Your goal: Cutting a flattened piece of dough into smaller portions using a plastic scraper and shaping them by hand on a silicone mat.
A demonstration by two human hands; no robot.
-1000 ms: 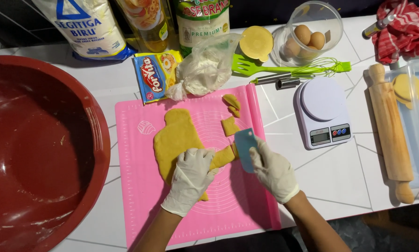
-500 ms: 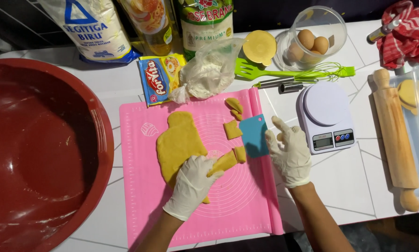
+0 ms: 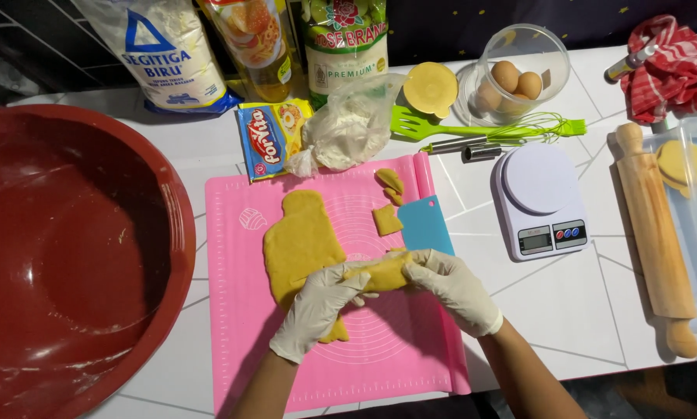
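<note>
Both gloved hands, left hand (image 3: 317, 306) and right hand (image 3: 453, 287), clamped on cut dough strip (image 3: 379, 273) mid-mat; big slab (image 3: 302, 248) uncut, two scraps (image 3: 387, 203) near mat (image 3: 379, 357) top edge.

White tiled counter (image 3: 566, 310) carries a pink mat (image 3: 387, 349) in the middle, red bowl (image 3: 61, 256) left, white scale (image 3: 539, 198) and wooden rolling pin (image 3: 655, 233) right, flour bags (image 3: 162, 50) far.

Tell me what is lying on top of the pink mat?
On the pink mat lie a flat yellow dough sheet, small dough pieces and a blue scraper. Both hands, left and right, hold a dough strip, covering part of the sheet.
</note>
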